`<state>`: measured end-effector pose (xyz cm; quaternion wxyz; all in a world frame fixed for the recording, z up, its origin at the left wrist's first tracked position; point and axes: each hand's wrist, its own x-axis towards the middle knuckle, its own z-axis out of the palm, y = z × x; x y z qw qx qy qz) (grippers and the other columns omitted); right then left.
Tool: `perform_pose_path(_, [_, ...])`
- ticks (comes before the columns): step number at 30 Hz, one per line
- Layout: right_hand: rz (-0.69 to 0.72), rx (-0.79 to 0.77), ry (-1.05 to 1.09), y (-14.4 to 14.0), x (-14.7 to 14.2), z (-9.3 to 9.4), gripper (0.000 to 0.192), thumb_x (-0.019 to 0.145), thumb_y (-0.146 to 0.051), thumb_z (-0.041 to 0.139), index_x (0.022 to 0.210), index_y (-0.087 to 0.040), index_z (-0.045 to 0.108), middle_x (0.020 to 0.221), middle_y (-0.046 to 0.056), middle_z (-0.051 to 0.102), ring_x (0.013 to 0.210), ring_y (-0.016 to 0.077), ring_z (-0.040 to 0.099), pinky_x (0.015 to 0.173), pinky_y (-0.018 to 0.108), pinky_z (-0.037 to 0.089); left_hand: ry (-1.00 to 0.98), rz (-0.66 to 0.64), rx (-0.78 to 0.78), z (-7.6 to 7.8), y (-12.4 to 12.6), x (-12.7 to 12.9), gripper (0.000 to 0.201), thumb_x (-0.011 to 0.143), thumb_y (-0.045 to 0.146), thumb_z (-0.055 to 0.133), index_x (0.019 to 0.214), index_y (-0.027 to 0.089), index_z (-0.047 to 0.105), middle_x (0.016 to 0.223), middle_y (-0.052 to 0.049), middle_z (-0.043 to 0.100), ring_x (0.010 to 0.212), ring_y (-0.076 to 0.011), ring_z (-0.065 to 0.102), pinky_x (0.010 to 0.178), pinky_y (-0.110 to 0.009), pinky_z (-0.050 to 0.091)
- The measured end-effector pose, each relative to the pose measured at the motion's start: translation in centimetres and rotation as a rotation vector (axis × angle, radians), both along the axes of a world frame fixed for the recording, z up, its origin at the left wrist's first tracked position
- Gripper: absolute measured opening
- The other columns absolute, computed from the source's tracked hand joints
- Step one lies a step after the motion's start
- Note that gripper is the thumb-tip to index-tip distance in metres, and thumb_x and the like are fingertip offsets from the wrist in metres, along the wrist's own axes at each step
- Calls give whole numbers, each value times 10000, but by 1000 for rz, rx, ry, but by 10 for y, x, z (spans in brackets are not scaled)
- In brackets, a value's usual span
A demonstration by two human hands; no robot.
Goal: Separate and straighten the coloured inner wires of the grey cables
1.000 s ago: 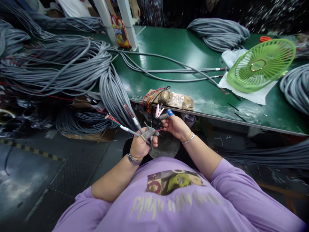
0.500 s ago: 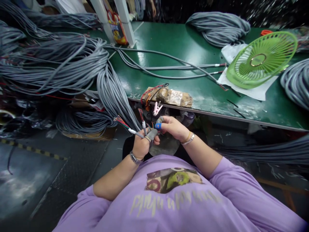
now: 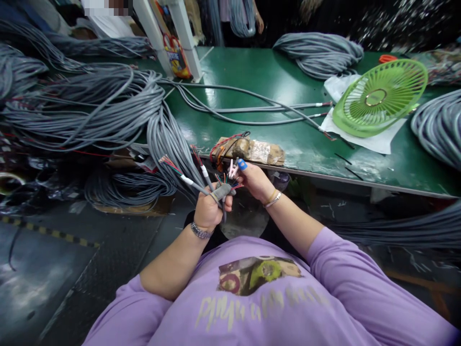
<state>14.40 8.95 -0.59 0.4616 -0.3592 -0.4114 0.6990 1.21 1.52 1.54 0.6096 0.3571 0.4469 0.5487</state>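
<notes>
My left hand (image 3: 209, 209) is closed round grey cables (image 3: 196, 186), its thumb in a grey finger cover. Two cable ends with white bands stick out to the upper left, their thin coloured wires (image 3: 169, 163) bare. More fine coloured wires fan out above the thumb. My right hand (image 3: 254, 180), blue tape on a finger, is closed beside the pink clip (image 3: 232, 169) at the table edge. Whether its fingertips grip the clip or a wire is hidden. Behind the clip lies a taped cardboard piece (image 3: 266, 152) with red and black leads.
A large heap of grey cable (image 3: 90, 105) covers the left of the green table (image 3: 245, 62). A green fan (image 3: 378, 98) stands on white paper at the right. Cable coils (image 3: 320, 53) lie farther back. A person's hand (image 3: 260, 23) shows beyond the table.
My right hand has moved up and away from my left hand, to the pink clip. Wires above my left thumb now show more. The view has tilted up slightly.
</notes>
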Motion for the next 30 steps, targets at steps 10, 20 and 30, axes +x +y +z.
perform_pose_path(10, [-39,-177,232,2,-20,4,597,665,-759,611,659,-166,544,535,-38,453,494,69,368,454,210,303,33,84,-46,-6,5,11,262,651,367,742,648,148,598,442,31,564,319,-63,460,314,-159,332])
perform_pose_path(20, [-79,-243,286,3,-23,1,575,686,-745,607,696,-173,555,563,-34,483,492,74,375,464,216,300,67,84,-59,-11,2,9,265,652,371,744,641,149,600,442,33,553,329,-59,455,325,-161,352])
perform_pose_path(30, [92,-229,295,-8,-9,7,400,764,-559,666,830,-167,626,676,-17,580,537,68,454,501,189,397,29,-57,-10,-7,-4,-6,278,683,397,725,635,140,632,412,17,537,309,-70,440,316,-182,321])
